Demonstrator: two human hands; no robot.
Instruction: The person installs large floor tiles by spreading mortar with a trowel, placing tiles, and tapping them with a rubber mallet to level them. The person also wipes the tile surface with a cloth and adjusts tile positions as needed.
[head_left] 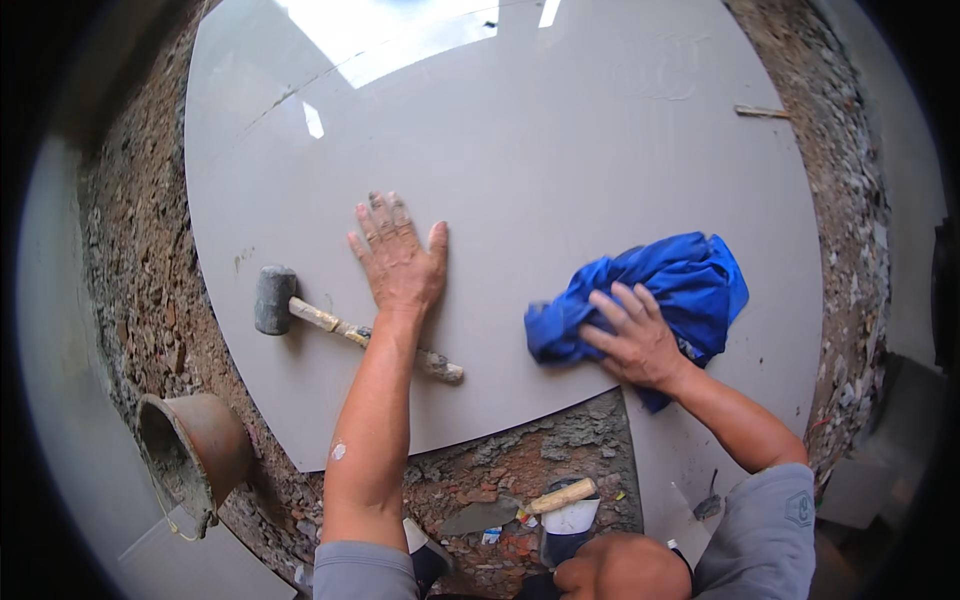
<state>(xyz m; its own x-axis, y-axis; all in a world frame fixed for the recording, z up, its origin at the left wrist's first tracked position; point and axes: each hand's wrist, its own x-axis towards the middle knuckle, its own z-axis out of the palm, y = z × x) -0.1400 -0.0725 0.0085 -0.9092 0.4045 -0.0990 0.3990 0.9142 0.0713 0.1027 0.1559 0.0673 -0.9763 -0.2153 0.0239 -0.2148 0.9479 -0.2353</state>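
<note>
My left hand (402,255) lies flat on a large glossy grey tile (500,160), fingers spread. Under my left forearm crosses the wooden handle of a rubber mallet (275,300), its dark head resting on the tile to the left. My right hand (640,337) presses on a crumpled blue cloth (690,285) at the right side of the tile. Its fingers are stretched over the cloth, not wrapped round it, and slightly blurred. Some of the cloth is hidden under the hand.
A mortar-stained bucket (215,445) lies tipped at the lower left on rough rubble ground (150,250). Near my feet is a trowel (560,495) with a wooden handle. A thin wooden stick (762,111) rests at the tile's right edge. Another tile (665,480) adjoins at the lower right.
</note>
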